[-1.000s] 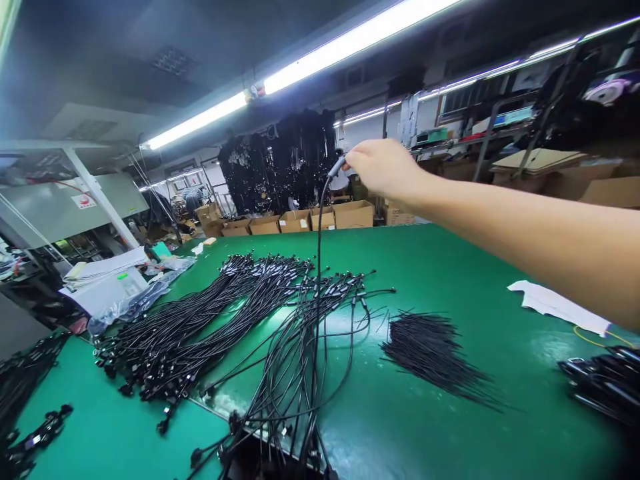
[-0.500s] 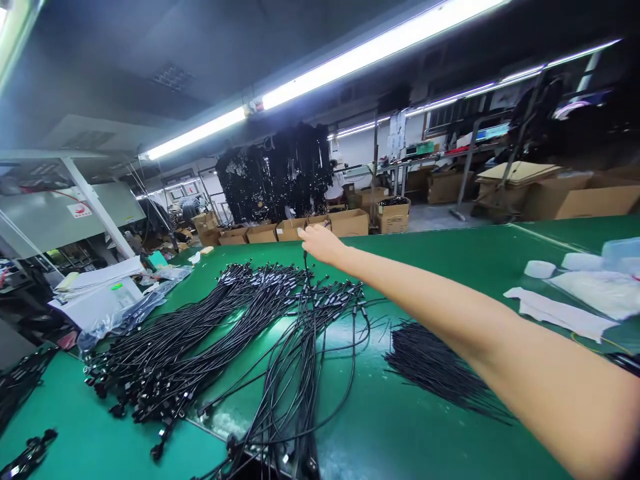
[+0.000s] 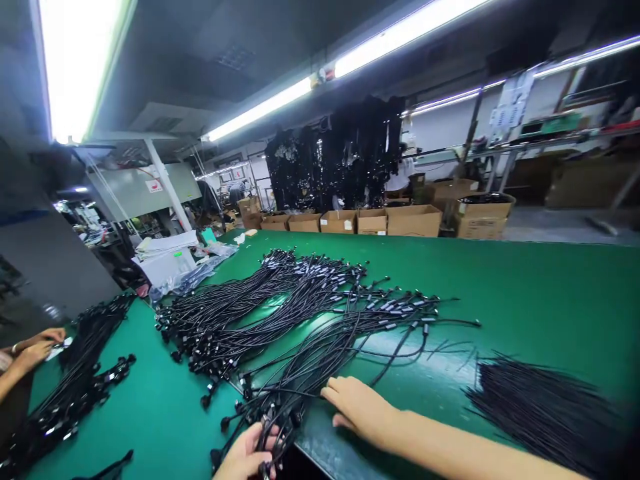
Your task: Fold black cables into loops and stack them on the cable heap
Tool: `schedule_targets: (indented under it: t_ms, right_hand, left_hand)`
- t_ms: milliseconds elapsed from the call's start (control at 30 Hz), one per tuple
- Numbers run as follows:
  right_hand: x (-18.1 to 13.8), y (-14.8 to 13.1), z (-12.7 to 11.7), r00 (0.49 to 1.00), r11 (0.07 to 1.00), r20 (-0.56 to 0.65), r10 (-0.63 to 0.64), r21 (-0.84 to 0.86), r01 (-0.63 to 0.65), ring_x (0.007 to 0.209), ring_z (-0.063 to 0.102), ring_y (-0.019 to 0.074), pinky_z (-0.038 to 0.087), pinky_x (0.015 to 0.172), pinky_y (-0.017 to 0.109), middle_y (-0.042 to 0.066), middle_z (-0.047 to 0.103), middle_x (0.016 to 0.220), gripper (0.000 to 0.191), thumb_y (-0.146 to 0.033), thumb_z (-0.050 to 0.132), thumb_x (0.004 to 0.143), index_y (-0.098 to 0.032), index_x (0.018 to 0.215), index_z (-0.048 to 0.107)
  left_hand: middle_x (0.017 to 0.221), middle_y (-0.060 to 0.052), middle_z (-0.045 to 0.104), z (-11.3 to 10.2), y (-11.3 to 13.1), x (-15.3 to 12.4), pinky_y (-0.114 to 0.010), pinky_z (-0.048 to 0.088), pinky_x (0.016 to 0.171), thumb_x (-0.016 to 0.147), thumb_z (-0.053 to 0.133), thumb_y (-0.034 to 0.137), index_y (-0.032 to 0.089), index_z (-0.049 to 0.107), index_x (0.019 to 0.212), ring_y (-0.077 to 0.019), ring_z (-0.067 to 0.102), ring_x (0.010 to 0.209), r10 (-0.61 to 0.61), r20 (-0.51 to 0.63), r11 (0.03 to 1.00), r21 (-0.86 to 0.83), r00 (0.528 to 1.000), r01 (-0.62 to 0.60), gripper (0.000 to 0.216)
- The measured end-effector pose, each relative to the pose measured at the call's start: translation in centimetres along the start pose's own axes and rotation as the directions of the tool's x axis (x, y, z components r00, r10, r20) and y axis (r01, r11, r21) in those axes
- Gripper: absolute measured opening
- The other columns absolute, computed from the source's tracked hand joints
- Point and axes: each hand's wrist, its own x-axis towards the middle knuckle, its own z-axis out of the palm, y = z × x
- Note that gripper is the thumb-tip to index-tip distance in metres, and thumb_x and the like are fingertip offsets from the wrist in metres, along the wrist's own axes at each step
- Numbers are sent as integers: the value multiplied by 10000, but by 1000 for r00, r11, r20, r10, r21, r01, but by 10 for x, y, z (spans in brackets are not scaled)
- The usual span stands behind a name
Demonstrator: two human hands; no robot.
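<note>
My left hand (image 3: 250,453) is at the bottom centre, fingers curled around the connector ends of several black cables (image 3: 320,357). To its right, my right hand (image 3: 363,410) is low over the table edge, its fingers closed at a black cable that runs in from the left. Its fingertips are partly turned away. The cables stretch back across the green table, and their far ends carry grey sleeves and small plugs. Beside them lies a larger pile of similar cables (image 3: 235,303), with black connectors bunched at the near end.
A bundle of thin black strips (image 3: 540,407) lies to the right on the green table (image 3: 525,287). At the far left, another person's hands (image 3: 37,350) work beside more cables (image 3: 95,340). Papers and plastic bags (image 3: 195,273) sit behind. Cardboard boxes (image 3: 413,220) line the far side.
My right hand has come back from the far end of the cables to the near edge. My left hand has come into view holding cable ends. The view has swung left.
</note>
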Motion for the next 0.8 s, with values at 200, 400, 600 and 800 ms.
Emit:
schedule_targets:
  t_ms: [200,400,600,800]
  right_hand:
    - [42,22,-13,976,989,-199,83,138,-56,754,620,191,480,681,284,36,652,795,239,-29,447,772,-188,792,623]
    - [62,53,-135,839,969,-515,175,241,-55,958,596,191,471,847,332,89,639,1090,392,-164,221,959,-185,1123,576]
    - [38,7,-174,866,985,-496,-60,113,133,927,611,135,454,840,219,27,677,1003,254,-139,437,924,-196,1075,633]
    - [-5,48,-229,931,984,-364,33,-151,-94,901,617,176,465,797,289,58,672,974,220,-118,479,910,-187,1030,649]
  left_hand:
    - [1119,-125,676,-48,50,24,-365,505,693,583,509,206,154,585,997,-202,656,760,191,-189,910,403,963,-101,424]
    - [1404,-159,487,-82,107,9,-447,303,1113,738,609,341,169,422,1308,-256,463,1273,435,-159,759,594,887,-266,625]
    - [1559,-130,203,7,155,-6,-551,196,1135,831,513,511,223,106,1476,-302,173,1421,832,-233,408,871,503,-272,815]
    - [441,53,528,78,142,-1,-251,386,360,619,698,616,175,682,700,-98,433,341,447,-380,892,122,810,-435,449]
